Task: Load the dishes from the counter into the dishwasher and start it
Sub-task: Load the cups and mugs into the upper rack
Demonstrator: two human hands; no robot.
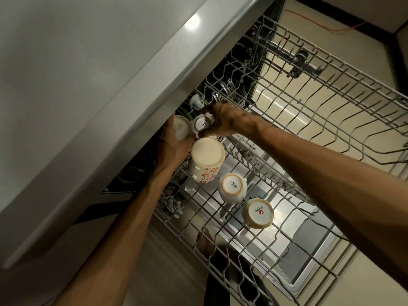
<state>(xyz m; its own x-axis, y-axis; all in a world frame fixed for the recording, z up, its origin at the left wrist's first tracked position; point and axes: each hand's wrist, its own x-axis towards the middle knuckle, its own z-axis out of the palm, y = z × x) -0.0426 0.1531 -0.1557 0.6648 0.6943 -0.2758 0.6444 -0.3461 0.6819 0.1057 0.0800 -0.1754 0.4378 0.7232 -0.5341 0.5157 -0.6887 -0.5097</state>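
Down at the pulled-out upper rack [320, 111], five cups stand upside down along its left side; the right hand [223, 120] curls its fingers around a small white cup [202, 124] marked SISTA at the back, near the counter edge [141, 89]; the left hand [172, 144] grips a plain cup [181, 127] just beside it. Nearer sit a tall red-patterned mug [206, 162], a second SISTA cup [233, 187] and a Sonny cup [257, 214]; the open door [287, 250] lies below.

Over the pulled-out wire rack [331, 111], the right hand [223, 120] grips an upturned small cup [202, 124] while the left hand [172, 146] holds another cup [182, 127] beside it.
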